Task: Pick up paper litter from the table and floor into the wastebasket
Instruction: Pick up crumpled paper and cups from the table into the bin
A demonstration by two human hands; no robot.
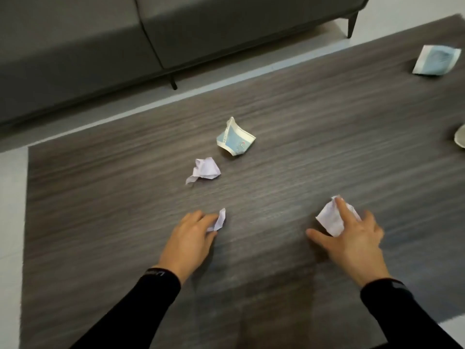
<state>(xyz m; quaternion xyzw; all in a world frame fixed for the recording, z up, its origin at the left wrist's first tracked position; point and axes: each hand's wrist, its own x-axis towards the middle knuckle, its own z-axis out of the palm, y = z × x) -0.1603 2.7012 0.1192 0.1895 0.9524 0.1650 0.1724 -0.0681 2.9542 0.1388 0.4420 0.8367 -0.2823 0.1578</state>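
On the dark wood table [302, 147], my left hand [191, 238] pinches a small crumpled white paper scrap [219, 220] at its fingertips. My right hand [352, 238] lies over a larger crumpled white paper [329, 217], fingers spread around it, thumb on the table to its left. Another white paper wad [205, 169] lies further out in the middle. Beyond it sits a crumpled blue-and-white wrapper [235, 138]. A flatter blue-and-white wrapper [437, 60] rests at the far right. No wastebasket is in view.
A grey sofa [125, 34] with dark legs stands beyond the table's far edge. Pale floor [11, 222] shows to the left and at the far corner. A pale rounded object [460, 137] is cut off at the right edge.
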